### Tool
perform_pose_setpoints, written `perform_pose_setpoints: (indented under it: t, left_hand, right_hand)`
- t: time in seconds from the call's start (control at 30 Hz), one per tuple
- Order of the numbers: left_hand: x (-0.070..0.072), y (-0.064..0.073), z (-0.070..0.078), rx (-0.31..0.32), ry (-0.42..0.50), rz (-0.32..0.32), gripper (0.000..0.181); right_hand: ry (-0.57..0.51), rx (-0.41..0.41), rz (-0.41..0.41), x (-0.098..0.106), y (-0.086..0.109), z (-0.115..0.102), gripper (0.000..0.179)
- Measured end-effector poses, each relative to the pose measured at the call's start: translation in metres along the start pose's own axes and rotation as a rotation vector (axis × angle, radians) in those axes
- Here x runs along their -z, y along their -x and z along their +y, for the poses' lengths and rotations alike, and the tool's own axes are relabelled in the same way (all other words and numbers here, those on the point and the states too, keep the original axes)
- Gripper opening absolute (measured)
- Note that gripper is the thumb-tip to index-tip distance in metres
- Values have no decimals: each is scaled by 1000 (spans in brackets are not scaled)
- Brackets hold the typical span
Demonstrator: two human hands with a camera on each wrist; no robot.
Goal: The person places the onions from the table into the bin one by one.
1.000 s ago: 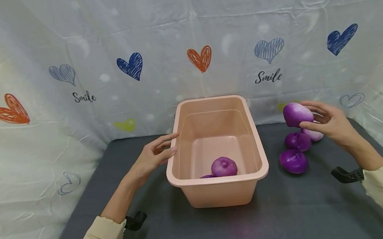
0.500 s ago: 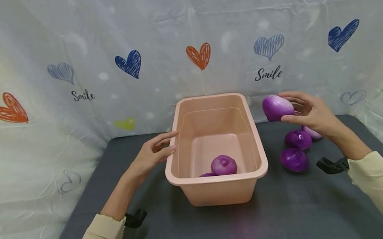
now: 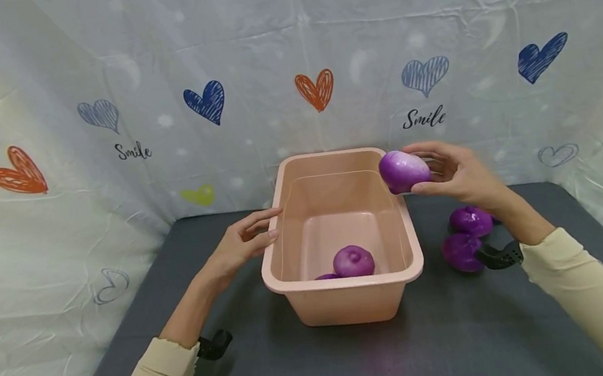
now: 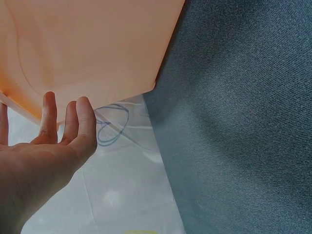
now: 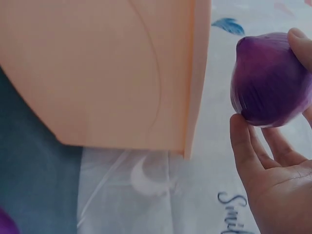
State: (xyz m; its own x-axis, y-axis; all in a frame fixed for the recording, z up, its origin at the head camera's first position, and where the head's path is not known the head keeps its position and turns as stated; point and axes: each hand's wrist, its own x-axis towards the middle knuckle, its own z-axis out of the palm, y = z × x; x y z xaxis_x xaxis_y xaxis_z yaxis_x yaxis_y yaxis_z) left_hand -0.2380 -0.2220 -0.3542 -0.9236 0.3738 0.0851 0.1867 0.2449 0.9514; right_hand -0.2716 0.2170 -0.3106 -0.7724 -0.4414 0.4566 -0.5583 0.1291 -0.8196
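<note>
My right hand (image 3: 454,172) holds a purple onion (image 3: 403,171) between thumb and fingers, raised over the right rim of a peach plastic tub (image 3: 349,298). From the right wrist view, the onion (image 5: 268,80) hangs beside the tub's wall (image 5: 97,73), with fingertips against its skin. My left hand (image 3: 235,249) rests on the tub's left rim, its fingers fairly straight. In the left wrist view several fingers (image 4: 85,119) reach up along the tub's outer wall (image 4: 97,48). Inside the tub, near its front wall, sits one onion (image 3: 353,261); another onion (image 3: 327,277) is mostly hidden by the rim.
Two purple onions, a rear onion (image 3: 470,221) and a front onion (image 3: 461,252), lie on the dark tabletop (image 3: 323,367) right of the tub, partly behind my right wristband (image 3: 499,256). A pale curtain (image 3: 262,48) with printed hearts hangs behind the table.
My right hand has carried the onion left, away from the other onions and over to the tub's right rim. My left hand and the tub have stayed in place.
</note>
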Motion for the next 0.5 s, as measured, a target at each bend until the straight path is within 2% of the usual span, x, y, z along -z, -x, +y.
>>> perform_pose_setpoints:
  t: [0.3,0.5]
  left_hand:
    - [0,2,1,0,-4,2,52]
    - [0,3,0,2,-10,7,53]
  right_hand:
    - [-102,50,-97,-22,-19,-3,65]
    - [-150,72,-134,-31,-22,-1,65]
